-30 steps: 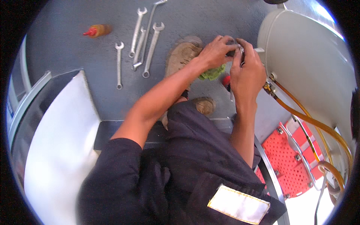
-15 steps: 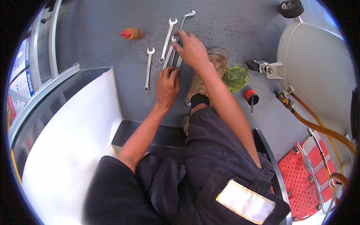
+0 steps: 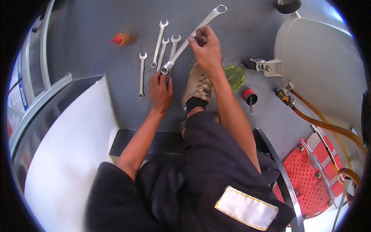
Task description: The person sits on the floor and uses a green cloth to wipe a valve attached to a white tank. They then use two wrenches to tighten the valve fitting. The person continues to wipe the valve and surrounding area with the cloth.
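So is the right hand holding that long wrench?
Yes, the right hand grips the long wrench around its shaft, lifting it at a slant.

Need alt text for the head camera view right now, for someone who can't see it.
The right hand holds a long wrench over a grey floor, the left hand touching its lower end. Four smaller wrenches lie alongside.
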The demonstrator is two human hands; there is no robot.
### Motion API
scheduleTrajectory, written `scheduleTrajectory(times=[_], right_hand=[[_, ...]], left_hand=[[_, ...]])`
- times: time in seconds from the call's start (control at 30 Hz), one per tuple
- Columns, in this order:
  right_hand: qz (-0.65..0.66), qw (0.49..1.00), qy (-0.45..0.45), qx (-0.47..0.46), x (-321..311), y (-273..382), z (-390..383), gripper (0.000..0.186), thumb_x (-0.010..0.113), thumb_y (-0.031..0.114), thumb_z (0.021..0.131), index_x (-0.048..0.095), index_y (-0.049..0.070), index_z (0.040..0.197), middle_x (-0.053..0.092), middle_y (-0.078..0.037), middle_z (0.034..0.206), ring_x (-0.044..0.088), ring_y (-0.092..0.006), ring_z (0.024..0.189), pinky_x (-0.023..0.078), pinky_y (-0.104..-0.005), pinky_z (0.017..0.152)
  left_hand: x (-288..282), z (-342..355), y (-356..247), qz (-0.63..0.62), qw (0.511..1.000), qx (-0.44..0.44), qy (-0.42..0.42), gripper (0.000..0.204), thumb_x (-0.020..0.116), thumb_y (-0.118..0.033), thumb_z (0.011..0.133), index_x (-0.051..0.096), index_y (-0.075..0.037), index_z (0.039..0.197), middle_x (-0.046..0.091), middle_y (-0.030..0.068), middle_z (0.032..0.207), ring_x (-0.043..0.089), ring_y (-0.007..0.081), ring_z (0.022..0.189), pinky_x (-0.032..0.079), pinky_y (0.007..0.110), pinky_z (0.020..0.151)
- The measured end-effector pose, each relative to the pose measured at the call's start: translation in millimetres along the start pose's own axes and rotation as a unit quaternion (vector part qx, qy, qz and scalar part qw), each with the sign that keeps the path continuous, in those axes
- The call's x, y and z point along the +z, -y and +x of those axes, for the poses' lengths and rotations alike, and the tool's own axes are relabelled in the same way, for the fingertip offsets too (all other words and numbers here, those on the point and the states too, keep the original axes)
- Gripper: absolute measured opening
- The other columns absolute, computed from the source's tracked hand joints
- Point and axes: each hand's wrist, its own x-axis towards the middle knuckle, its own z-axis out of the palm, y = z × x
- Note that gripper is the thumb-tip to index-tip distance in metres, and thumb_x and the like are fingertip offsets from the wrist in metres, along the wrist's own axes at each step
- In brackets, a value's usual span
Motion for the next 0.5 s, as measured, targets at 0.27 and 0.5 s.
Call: scheduleTrajectory(times=[0.27,0.5], right_hand=[[0.174,0.983,0.059,-0.020,-101.7,72.1,-48.8,0.028,0.065,-0.003,0.095,0.044,0.004,0.112,0.053,-0.005,0.103,0.069,-0.0185,0.100,0.059,-0.0321,0.086],[0.149,0.988,-0.024,-0.022,-170.4,113.3,-141.5,0.037,0.065,-0.009,0.093,0.039,0.008,0.114,0.053,-0.006,0.108,0.072,-0.0224,0.102,0.060,-0.0341,0.087]], left_hand=[[-2.7,4.5,-9.5,-0.020,0.997,-0.048,0.061,0.036,0.063,-0.015,0.098,0.055,0.001,0.129,0.059,0.0232,0.117,0.061,0.0432,0.108,0.050,0.050,0.091],[-3.1,35.1,-4.7,-0.051,0.994,0.061,0.076,0.024,0.055,-0.015,0.102,0.054,0.002,0.117,0.060,0.0262,0.110,0.064,0.0441,0.099,0.050,0.053,0.079]])
